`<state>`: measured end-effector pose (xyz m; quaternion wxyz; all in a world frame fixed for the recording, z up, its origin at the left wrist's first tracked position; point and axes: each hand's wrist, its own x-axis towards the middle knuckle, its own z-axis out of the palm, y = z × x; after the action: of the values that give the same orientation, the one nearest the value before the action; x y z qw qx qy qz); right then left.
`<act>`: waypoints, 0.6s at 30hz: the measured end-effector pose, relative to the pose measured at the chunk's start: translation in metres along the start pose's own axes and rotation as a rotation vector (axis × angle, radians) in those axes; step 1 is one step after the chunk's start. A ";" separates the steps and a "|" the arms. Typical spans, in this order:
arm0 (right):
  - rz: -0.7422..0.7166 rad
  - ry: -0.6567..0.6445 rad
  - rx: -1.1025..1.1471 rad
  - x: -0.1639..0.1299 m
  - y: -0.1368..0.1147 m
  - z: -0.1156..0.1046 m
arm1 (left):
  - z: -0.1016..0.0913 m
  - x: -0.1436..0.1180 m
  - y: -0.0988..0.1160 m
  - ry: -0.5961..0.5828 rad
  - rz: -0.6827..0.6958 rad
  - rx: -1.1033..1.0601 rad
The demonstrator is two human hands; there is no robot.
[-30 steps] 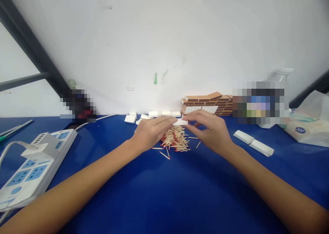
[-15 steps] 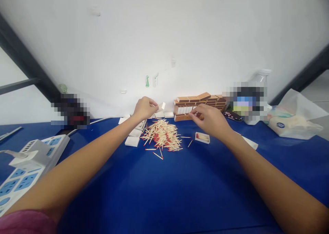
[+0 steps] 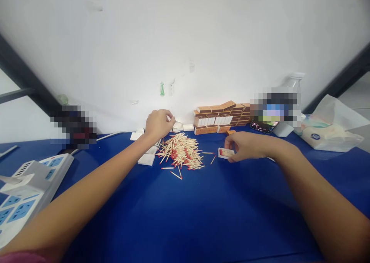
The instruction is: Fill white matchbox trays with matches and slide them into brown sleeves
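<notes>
1. nearest the near edge of the blue table [image 3: 185,216] the cloth is bare between the two forearms; a white power strip [image 3: 26,193] lies at the near left edge.
2. the right hand [image 3: 245,145] rests on the table right of centre, fingers curled and closed on the sides of a small open matchbox tray [image 3: 225,153]. red-tipped matches show inside it, so this tray looks at least partly filled.
3. just left of the tray lies the loose pile of matches [image 3: 182,153], a large heap with a few strays at its rim; by my reading most of the filling is not yet done.
4. white empty trays [image 3: 146,159] lie left of the pile, some trailing toward the far edge.
5. the left hand [image 3: 158,123] is raised near the far edge, fingers bunched shut; whether it pinches anything i cannot tell.
6. at the far edge against the wall stands a stack of brown matchboxes [image 3: 222,114]; a plastic bag [image 3: 332,130] sits at the far right.
</notes>
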<state>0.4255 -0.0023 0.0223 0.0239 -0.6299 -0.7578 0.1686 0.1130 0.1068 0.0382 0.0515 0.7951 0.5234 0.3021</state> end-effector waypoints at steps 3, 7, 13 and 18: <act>-0.059 0.096 0.021 0.002 -0.017 -0.002 | -0.005 -0.012 0.019 -0.099 0.114 -0.119; -0.201 0.230 0.093 -0.003 -0.055 -0.011 | -0.005 -0.033 0.040 -0.239 0.252 -0.255; -0.297 0.299 0.521 -0.001 -0.090 -0.002 | -0.014 -0.046 0.035 -0.454 0.166 -0.564; -0.269 0.253 0.845 0.018 -0.090 0.021 | -0.020 -0.046 0.013 -0.467 -0.015 -0.615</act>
<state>0.3316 -0.0028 0.0253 0.3926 -0.4767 -0.6886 0.3801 0.1001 0.0566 0.0397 0.4075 0.7860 0.3886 0.2552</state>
